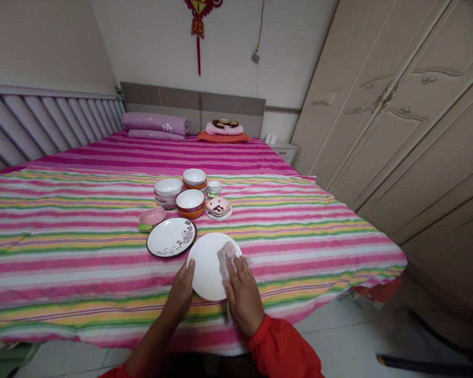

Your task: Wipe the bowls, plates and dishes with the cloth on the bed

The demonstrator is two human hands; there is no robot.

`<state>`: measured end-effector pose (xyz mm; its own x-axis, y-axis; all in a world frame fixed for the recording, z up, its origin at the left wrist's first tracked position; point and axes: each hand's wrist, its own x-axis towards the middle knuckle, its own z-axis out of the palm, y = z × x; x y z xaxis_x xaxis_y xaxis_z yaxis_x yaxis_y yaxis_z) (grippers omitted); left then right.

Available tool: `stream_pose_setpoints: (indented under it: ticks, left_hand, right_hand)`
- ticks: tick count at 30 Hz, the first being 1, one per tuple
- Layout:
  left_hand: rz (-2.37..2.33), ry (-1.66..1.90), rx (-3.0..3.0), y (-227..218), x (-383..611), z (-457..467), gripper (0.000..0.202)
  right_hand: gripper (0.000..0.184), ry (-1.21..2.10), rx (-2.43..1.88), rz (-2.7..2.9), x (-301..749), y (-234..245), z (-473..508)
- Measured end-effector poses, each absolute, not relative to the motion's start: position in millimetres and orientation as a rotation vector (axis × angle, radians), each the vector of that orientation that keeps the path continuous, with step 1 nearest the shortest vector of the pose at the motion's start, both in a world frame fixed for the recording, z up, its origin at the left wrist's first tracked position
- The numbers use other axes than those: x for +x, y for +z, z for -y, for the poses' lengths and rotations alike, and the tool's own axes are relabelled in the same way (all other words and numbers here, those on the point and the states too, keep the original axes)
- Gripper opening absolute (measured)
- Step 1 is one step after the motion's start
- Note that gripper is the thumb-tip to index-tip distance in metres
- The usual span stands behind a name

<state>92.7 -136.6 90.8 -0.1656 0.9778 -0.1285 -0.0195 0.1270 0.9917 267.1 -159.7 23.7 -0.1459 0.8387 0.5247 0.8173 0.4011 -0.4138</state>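
Observation:
A plain white plate [207, 273] is near the front of the bed, just right of a dark-rimmed plate with a floral print [169, 236]. My left hand [182, 286] grips its left edge, the thumb lying on top and the other fingers hidden below. Under my right hand [242, 291] is a crumpled pale cloth [226, 254], pressed against the right side of the plate. Beyond the plates stand stacked bowls [190, 200], a pink bowl [153, 216] with a green part beside it, and a square patterned dish [218, 206] on a small white plate.
A striped sheet [82, 252] covers the bed. More bowls [168, 187] and small white cups [214, 187] stand farther back. Folded bedding [155, 123] lies by the headboard [232, 107]. A railing [51, 123] runs along the left, and a wardrobe [386, 121] stands at right.

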Motion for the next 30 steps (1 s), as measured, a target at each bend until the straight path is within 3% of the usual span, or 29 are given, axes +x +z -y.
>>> stream_pose_setpoints:
  ticks: [4, 13, 25, 30]
  left_hand:
    - [-1.387, 1.242, 0.973, 88.7, 96.8, 134.0, 0.038]
    - [-1.193, 1.193, 0.978, 82.5, 103.9, 144.9, 0.049]
    - [-1.229, 1.152, 1.024, 95.0, 91.0, 144.0, 0.060]
    - [-1.311, 1.187, 1.040, 82.7, 89.3, 132.7, 0.057]
  right_hand:
    - [0.053, 0.090, -1.341, 2.113, 243.6, 39.1, 175.8]
    - [0.047, 0.128, -1.332, 2.136, 227.7, 72.8, 131.1]
    - [0.050, -0.034, -1.445, 1.983, 267.2, 30.9, 154.6]
    - [0.052, 0.060, -1.296, 2.135, 242.4, 41.5, 182.5]
